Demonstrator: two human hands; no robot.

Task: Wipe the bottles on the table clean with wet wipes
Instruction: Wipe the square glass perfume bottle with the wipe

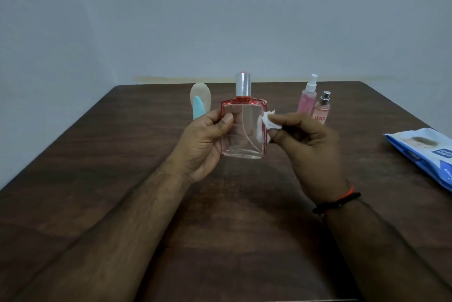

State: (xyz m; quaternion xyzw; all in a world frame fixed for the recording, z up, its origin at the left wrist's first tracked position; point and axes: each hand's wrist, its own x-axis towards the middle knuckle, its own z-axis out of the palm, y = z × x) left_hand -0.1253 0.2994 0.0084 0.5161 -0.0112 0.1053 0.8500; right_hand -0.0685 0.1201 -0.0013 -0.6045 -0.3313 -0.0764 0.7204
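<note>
Left hand (pixel 208 140) gripping glass bottle (pixel 243 128) upright; right hand (pixel 310 145) pinching wipe (pixel 344 122) against its side. Wet glass might slip onto bench (pixel 122 155).

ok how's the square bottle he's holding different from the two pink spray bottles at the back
The square bottle is wide, flat-sided and looks nearly empty and clear with red edges; the two pink spray bottles are slim, round and pink. The square one is held upright above the table in the left hand, with the right hand pressing a wet wipe to its side; the pink ones stand untouched on the table. All stand upright with spray tops.
</note>
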